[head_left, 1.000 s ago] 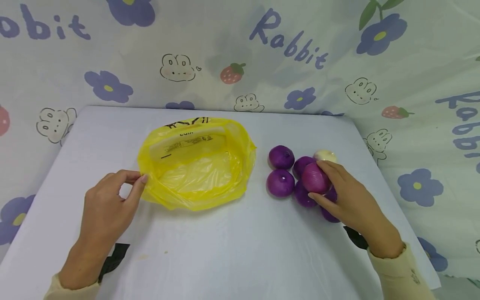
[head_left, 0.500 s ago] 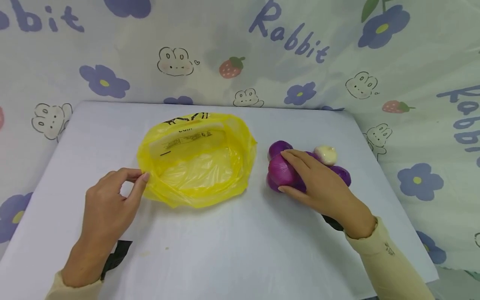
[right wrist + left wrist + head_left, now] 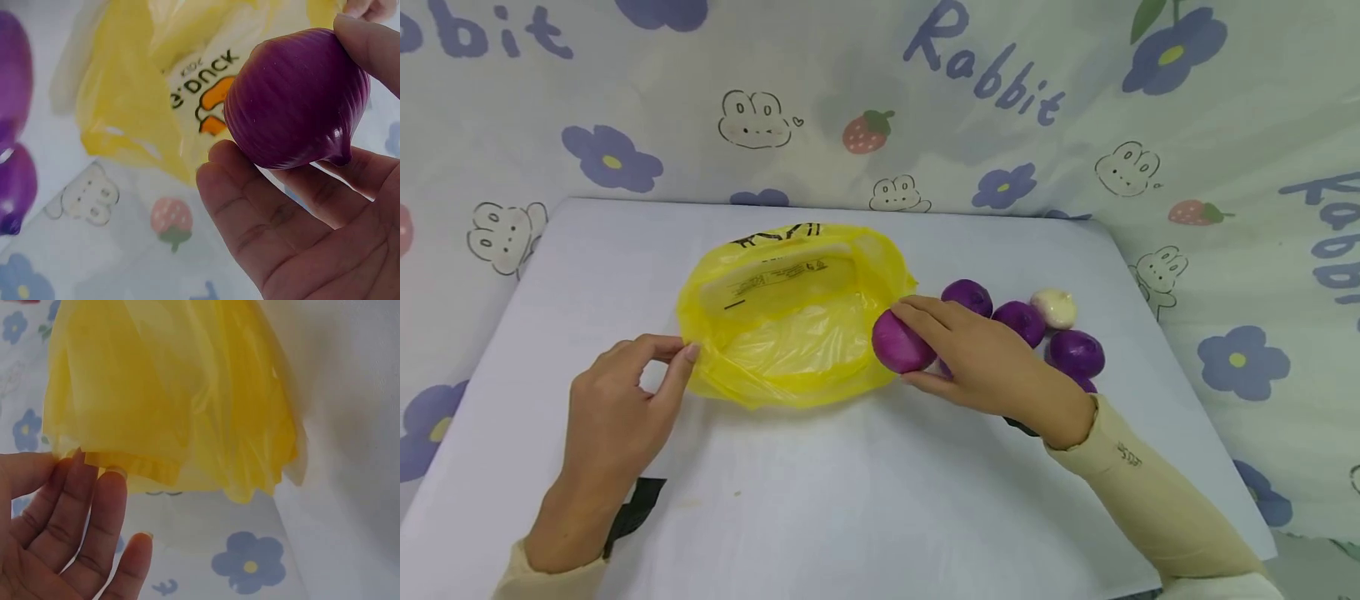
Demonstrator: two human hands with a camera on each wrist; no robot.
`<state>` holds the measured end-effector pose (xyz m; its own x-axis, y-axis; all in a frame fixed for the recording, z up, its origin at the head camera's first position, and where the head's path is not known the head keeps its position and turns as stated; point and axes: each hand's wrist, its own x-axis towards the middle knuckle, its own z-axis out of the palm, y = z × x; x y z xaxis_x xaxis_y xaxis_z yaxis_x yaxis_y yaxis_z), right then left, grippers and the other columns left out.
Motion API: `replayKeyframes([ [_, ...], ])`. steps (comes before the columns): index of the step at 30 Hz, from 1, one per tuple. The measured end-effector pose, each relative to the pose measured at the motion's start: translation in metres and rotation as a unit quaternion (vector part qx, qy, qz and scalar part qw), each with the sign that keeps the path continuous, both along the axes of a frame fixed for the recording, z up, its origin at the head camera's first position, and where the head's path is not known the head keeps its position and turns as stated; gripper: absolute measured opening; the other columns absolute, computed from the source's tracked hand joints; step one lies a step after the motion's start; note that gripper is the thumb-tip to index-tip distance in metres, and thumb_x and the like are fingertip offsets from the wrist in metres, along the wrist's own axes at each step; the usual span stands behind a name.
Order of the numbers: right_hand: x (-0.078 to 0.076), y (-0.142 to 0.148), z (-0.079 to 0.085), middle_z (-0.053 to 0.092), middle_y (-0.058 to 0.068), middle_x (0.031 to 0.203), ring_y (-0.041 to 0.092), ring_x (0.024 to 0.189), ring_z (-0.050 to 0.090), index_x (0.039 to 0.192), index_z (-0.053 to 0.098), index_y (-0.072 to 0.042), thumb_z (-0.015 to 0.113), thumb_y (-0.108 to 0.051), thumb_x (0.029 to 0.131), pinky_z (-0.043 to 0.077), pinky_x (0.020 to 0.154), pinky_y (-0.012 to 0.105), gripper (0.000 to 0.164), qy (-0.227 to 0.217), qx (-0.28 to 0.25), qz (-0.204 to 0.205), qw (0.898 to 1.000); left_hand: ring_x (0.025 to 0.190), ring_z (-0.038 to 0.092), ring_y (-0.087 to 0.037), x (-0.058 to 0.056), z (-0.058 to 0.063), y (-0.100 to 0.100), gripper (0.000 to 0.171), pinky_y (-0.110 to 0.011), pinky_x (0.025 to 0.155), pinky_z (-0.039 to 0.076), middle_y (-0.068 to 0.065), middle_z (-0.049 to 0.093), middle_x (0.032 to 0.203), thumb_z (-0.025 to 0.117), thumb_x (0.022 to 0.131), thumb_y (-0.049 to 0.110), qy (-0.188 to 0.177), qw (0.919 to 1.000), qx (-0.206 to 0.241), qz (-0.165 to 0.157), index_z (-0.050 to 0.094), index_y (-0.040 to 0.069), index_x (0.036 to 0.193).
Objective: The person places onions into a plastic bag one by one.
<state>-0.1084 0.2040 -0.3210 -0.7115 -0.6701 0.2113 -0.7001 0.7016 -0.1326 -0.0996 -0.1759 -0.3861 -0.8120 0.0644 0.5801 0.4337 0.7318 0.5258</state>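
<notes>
A yellow plastic bag [image 3: 797, 333] stands on the table with its mouth spread wide. My left hand [image 3: 625, 408] pinches the bag's left rim between thumb and fingers; the left wrist view shows the yellow film [image 3: 131, 387] at those fingertips. My right hand [image 3: 992, 358] holds a purple onion [image 3: 901, 342], which overlaps the bag's right rim in the head view. Up close in the right wrist view, the held onion [image 3: 297, 100] is ribbed with a pointed tip, gripped between thumb and fingers. The bag's printed side shows behind it.
Several purple onions [image 3: 1077, 354] lie at the right of the white table [image 3: 820, 500], partly hidden by my right hand. A pale, whitish onion [image 3: 1054, 309] sits behind them. Behind the table hangs a printed cloth [image 3: 820, 75].
My right hand has carried the purple onion leftward from above the other onions to the bag's right rim. My left hand keeps its pinch on the bag.
</notes>
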Motion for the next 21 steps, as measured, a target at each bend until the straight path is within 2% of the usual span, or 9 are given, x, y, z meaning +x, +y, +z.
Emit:
replayKeyframes([
  [4,-0.008,-0.017,0.000,0.058,0.013,0.147,0.029,0.128,0.061,0.152,0.051,-0.007,0.080,-0.039,0.094,0.054,0.101,0.042,0.072,-0.014,0.025,0.017,0.999,0.074,0.060,-0.025,0.001,0.000,0.000,0.016,-0.009,0.062,0.036,-0.016,0.073,0.089,0.081,0.091,0.006,-0.008,1.0000,-0.001,0.006,0.074,-0.005,0.100],
  [11,-0.019,-0.045,0.000,0.054,0.011,0.152,0.029,0.133,0.058,0.157,0.046,-0.010,0.076,-0.041,0.097,0.053,0.102,0.043,0.074,-0.052,0.057,0.023,0.997,0.072,0.059,-0.025,0.002,-0.001,0.000,0.017,-0.010,0.061,0.036,-0.016,0.074,0.089,0.082,0.089,0.006,-0.008,0.9999,-0.003,0.005,0.075,-0.004,0.101],
  [16,-0.028,-0.062,-0.001,0.051,0.010,0.154,0.028,0.130,0.060,0.157,0.044,-0.010,0.074,-0.039,0.098,0.054,0.099,0.040,0.072,-0.070,0.077,0.034,0.994,0.077,0.061,-0.026,0.002,-0.001,0.000,0.018,-0.009,0.063,0.036,-0.017,0.074,0.090,0.082,0.090,0.007,-0.014,0.9999,0.004,0.006,0.075,-0.004,0.102],
  [21,-0.038,-0.080,-0.002,0.048,0.008,0.156,0.025,0.129,0.058,0.158,0.043,-0.011,0.072,-0.039,0.100,0.052,0.102,0.036,0.071,-0.090,0.096,0.039,0.990,0.074,0.058,-0.023,0.002,-0.002,0.000,0.017,-0.012,0.063,0.035,-0.017,0.073,0.089,0.080,0.091,0.007,-0.012,0.9999,0.003,0.008,0.074,-0.005,0.100],
])
